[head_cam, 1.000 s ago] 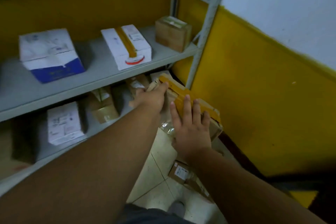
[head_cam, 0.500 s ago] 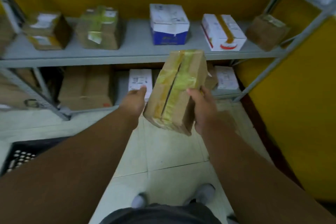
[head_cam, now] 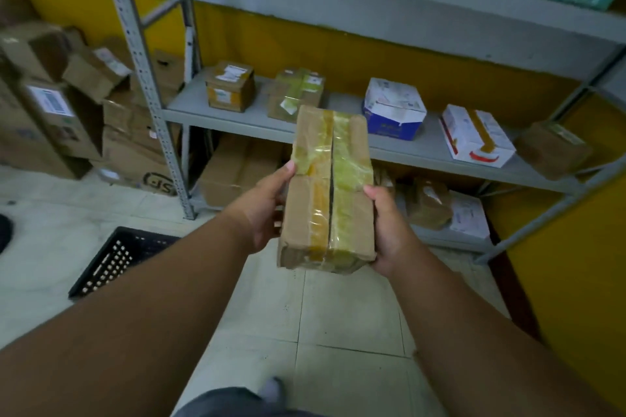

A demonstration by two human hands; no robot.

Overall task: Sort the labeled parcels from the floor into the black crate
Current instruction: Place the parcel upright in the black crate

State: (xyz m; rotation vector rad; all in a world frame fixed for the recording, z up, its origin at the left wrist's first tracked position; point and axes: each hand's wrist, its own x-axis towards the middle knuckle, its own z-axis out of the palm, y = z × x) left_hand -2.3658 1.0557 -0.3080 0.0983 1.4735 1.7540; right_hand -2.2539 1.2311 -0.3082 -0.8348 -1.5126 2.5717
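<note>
The cardboard parcel (head_cam: 328, 189), wrapped in yellowish tape, is held in the air in front of the metal shelf (head_cam: 423, 149), above the tiled floor (head_cam: 338, 315). The left hand (head_cam: 261, 210) grips its left side with the thumb on the top edge, and the right hand (head_cam: 389, 230) grips its right side with the thumb curled over the top face. Half a second ago the parcel was tilted, leaning to the right; now it lies nearly level with its long axis pointing at the shelf, taped seam facing up. The view has swung left since then, so more of the black crate (head_cam: 118, 257) shows on the floor, to the left of the shelf's front post and below the left forearm, well apart from the parcel.
</note>
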